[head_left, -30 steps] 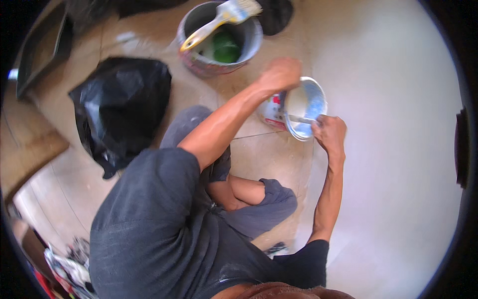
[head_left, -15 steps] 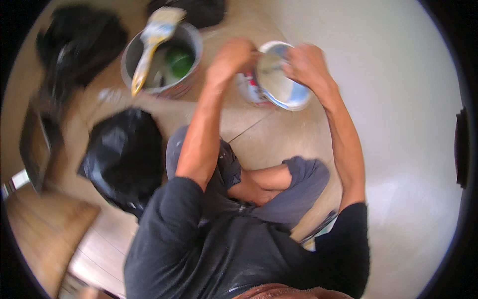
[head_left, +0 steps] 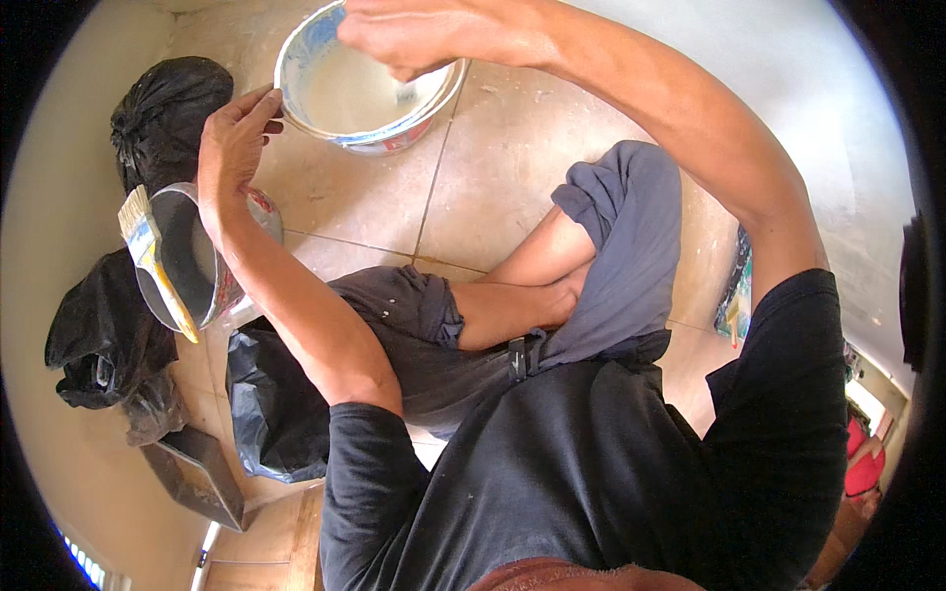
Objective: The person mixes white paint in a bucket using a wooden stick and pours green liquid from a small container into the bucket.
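Note:
A white bucket (head_left: 389,141) with a blue-smeared inner wall stands on the tiles at the top, holding a pale, milky liquid (head_left: 340,98). My left hand (head_left: 235,138) pinches its left rim between thumb and fingers. Over its mouth, my right hand (head_left: 424,37) is closed in a fist, knuckles near the far rim. A small greyish-blue end of something shows just below that fist, over the liquid; its kind is hidden. Left of my left forearm, a wide paintbrush (head_left: 158,261) with a yellow-white handle lies across a second bucket (head_left: 202,187).
Black plastic bags (head_left: 281,399) lie at the left, beside my knee and along the wall. A grey tray (head_left: 197,478) leans near them. My crossed legs (head_left: 522,305) are close in front. A pale wall (head_left: 788,98) rises at the right; a paint-stained item (head_left: 734,291) lies beside my right arm.
The view has swung, so the bucket appears farther up and left. My left hand is now at its left rim; my right hand reaches across over its mouth. The bucket looks less tilted.

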`<state>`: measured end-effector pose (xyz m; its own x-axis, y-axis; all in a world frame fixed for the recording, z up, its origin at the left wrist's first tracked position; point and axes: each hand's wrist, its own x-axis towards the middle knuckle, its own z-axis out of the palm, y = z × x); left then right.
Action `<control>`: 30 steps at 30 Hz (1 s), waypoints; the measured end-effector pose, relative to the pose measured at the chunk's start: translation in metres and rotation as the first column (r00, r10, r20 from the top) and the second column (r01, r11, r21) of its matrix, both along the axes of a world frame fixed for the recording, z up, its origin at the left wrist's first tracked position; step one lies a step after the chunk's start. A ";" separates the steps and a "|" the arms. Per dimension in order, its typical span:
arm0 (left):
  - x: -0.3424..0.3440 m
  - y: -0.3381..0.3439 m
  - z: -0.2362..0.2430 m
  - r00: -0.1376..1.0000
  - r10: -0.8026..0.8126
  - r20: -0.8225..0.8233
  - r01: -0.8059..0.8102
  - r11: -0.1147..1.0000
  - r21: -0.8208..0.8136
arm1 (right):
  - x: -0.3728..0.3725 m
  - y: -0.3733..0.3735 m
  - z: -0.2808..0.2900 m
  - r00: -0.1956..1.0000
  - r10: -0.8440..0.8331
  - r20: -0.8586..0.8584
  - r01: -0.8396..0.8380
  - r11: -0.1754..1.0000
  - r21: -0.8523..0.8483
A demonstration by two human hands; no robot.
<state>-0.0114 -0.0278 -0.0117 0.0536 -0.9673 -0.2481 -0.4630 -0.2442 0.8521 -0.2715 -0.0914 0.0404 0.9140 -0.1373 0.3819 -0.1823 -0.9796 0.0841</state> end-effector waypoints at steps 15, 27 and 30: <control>0.008 0.001 -0.003 1.000 -0.027 -0.010 0.027 1.000 0.013 | 0.052 0.017 0.019 0.949 -0.088 -0.304 0.141 0.977 0.157; -0.004 0.001 -0.001 0.996 0.033 0.081 -0.023 0.993 -0.114 | 0.021 -0.028 0.008 0.952 -0.290 -0.102 0.291 0.957 -0.004; -0.001 0.000 -0.006 0.997 0.023 0.079 -0.015 0.994 -0.104 | 0.047 -0.020 -0.001 0.947 -0.278 -0.160 0.295 0.951 0.092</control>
<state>-0.0121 -0.0280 -0.0179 0.0881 -0.9861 -0.1410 -0.5266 -0.1662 0.8337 -0.2244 -0.1115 0.0397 0.8735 -0.4359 0.2169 -0.4507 -0.8924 0.0217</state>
